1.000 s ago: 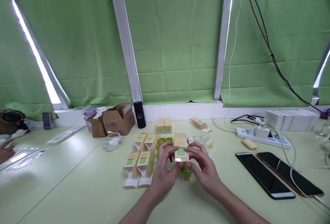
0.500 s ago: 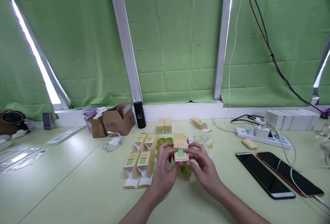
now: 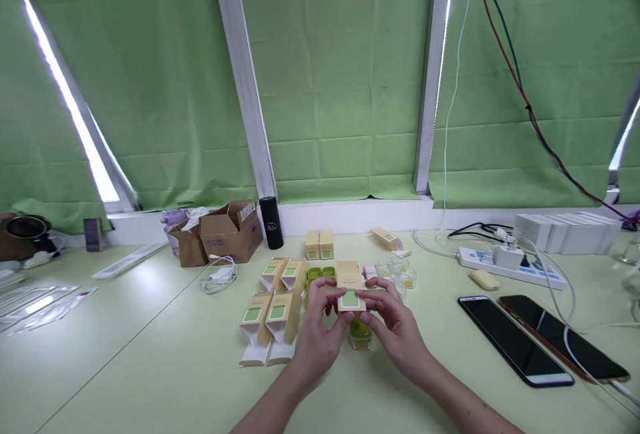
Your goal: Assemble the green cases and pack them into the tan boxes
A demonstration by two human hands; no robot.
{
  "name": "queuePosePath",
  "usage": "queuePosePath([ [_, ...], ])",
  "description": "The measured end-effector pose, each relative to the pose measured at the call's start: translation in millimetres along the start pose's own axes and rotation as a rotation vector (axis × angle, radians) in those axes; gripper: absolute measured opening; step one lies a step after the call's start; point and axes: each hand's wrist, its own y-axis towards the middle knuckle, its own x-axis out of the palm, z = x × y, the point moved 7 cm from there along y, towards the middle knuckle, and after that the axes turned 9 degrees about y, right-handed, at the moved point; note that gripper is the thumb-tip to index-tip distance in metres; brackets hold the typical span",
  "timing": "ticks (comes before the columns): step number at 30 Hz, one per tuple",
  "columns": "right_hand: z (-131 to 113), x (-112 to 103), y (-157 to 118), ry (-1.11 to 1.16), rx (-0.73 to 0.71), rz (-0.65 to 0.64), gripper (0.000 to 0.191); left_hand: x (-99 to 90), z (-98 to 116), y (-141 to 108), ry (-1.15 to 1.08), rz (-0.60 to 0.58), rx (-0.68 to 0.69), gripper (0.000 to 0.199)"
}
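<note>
Between my two hands is a small tan cardboard box (image 3: 349, 277) with a green panel on its lower part. My left hand (image 3: 323, 327) grips its left side, fingers on top and thumb at the near edge. My right hand (image 3: 393, 324) grips the right side the same way. Just below the box stands a green jar in a clear holder (image 3: 361, 334), partly covered by it. Behind my left fingers are several green jars (image 3: 321, 273). Left of my hands lie several tan boxes (image 3: 279, 314), the near ones with white flaps open toward me.
Two upright tan boxes (image 3: 319, 245) stand at the back, and another box (image 3: 387, 239) lies on its side. Clear plastic cups (image 3: 397, 273) sit behind my right hand. Two phones (image 3: 515, 341), a power strip (image 3: 510, 267) and cables occupy the right; a brown carton (image 3: 231, 233) stands back left.
</note>
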Motion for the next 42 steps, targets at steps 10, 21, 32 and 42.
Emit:
queuePosePath([
  [10,1,-3,5,0.135,0.109,-0.022,0.052,-0.8,3,0,-0.093,-0.123,-0.064,0.045],
  [21,-18,5,-8,-0.285,-0.068,-0.128,0.061,3.7,-5,-4,-0.030,-0.135,-0.111,0.055],
  [32,-36,32,-22,-0.489,-0.283,-0.386,0.091,-0.3,-16,3,-0.144,-0.029,-0.193,0.058],
  [42,-31,30,-20,-0.514,-0.240,-0.393,0.086,-8.7,-27,7,0.020,0.072,-0.310,0.055],
])
